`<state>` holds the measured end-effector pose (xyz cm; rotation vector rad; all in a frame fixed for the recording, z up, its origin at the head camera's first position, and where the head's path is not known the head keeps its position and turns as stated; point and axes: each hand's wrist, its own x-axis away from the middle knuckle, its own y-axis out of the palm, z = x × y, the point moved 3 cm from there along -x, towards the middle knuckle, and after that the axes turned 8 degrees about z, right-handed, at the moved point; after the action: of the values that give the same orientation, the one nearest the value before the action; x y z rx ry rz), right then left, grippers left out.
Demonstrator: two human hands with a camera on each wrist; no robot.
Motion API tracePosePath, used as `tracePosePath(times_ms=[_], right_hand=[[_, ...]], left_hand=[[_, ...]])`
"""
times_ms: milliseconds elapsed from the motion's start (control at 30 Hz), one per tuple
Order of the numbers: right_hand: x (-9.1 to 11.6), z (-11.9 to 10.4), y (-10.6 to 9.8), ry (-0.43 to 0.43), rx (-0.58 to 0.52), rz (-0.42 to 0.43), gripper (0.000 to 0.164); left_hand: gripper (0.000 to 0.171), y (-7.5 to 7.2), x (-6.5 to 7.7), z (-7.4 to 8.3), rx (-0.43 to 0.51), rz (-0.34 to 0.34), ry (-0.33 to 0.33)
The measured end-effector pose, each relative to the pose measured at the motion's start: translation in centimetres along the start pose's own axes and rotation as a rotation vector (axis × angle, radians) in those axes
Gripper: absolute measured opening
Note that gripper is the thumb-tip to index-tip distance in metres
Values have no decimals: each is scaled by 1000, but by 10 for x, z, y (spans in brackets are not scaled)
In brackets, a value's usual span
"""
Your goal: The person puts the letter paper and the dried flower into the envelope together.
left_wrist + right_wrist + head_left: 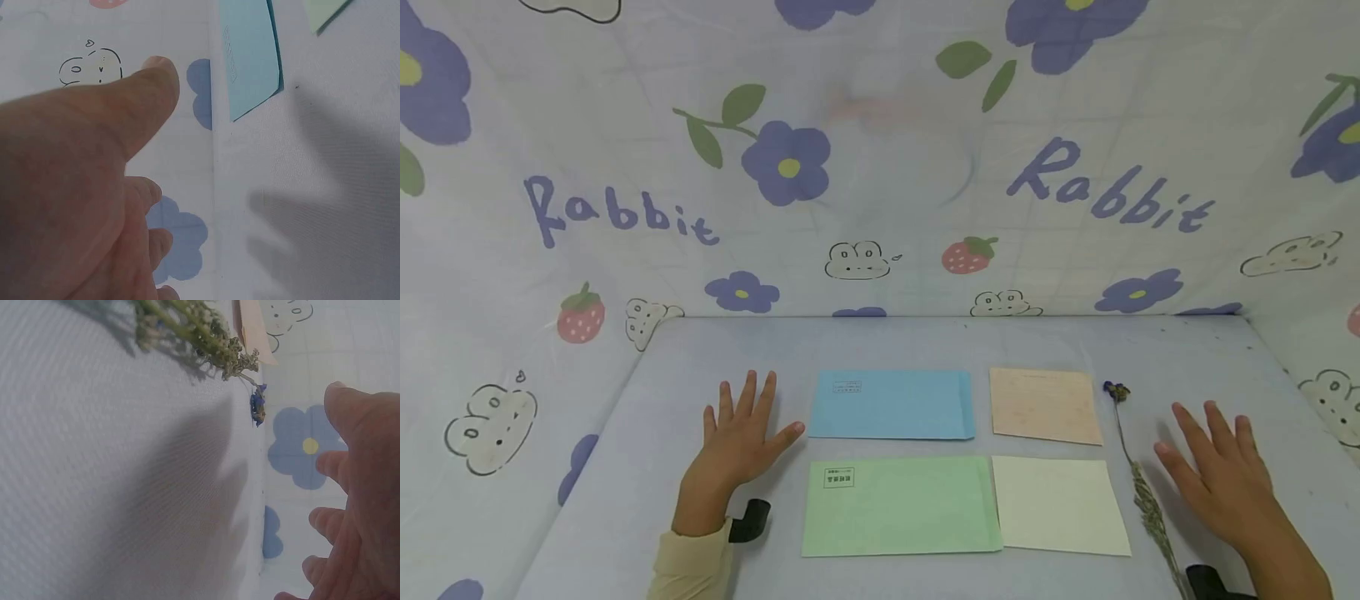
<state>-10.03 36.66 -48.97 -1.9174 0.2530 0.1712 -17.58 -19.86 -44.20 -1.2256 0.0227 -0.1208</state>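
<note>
My left hand (pixel 739 446) hovers with spread fingers over the table, left of a blue envelope (pixel 891 405) and a green envelope (pixel 902 507). It holds nothing; in the left wrist view its thumb (pixel 150 94) stands apart from the blue envelope. On the other side, my right hand (pixel 1225 479) is spread above the table, also holding nothing. Nearest to it lies a dried flower stem (pixel 1146 500) with a small dark purple bloom (pixel 1117 391). A peach card (pixel 1045 406) lies right of the blue envelope. Below that card is a cream card (pixel 1060 505), its left edge meeting the green envelope.
A pale cloth covers the table (pixel 700 350). Behind it and at both sides hangs a printed curtain (pixel 895 183) with flowers, strawberries and "Rabbit" lettering. Black wrist camera mounts (pixel 750 521) sit by both wrists.
</note>
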Motion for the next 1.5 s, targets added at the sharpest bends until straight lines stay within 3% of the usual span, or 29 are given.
tracePosePath(times_ms=[267, 500, 600, 733, 933, 1100, 1200, 1333, 1400, 1500], right_hand=[[3, -2, -4, -27, -102, 42, 63], [-13, -51, -13, 83, -192, -71, 36], [-30, -76, -8, 91, -206, -115, 36], [-47, -90, 4, 123, -179, -170, 50], [-65, -98, 30, 222, -61, -212, 82], [-76, -105, 42, 192, -41, -168, 89], [-80, -102, 44, 167, -70, -147, 90], [-81, -94, 43, 246, -168, -136, 87], [-80, -89, 41, 291, -233, -140, 77], [-77, -84, 34, 293, -312, -168, 54]], left_hand=[[91, 9, -5, 4, 3, 5, 54], [99, 28, -18, 22, 7, -56, 167], [102, 31, -26, 33, 8, -59, 219], [105, 41, -39, 51, 40, -84, 277], [122, 57, -60, 70, 44, -137, 302], [128, 58, -68, 77, 41, -176, 286], [125, 57, -69, 79, 37, -181, 304], [120, 56, -69, 80, 30, -159, 343], [118, 56, -69, 81, 28, -148, 361], [116, 57, -69, 82, 29, -141, 384]])
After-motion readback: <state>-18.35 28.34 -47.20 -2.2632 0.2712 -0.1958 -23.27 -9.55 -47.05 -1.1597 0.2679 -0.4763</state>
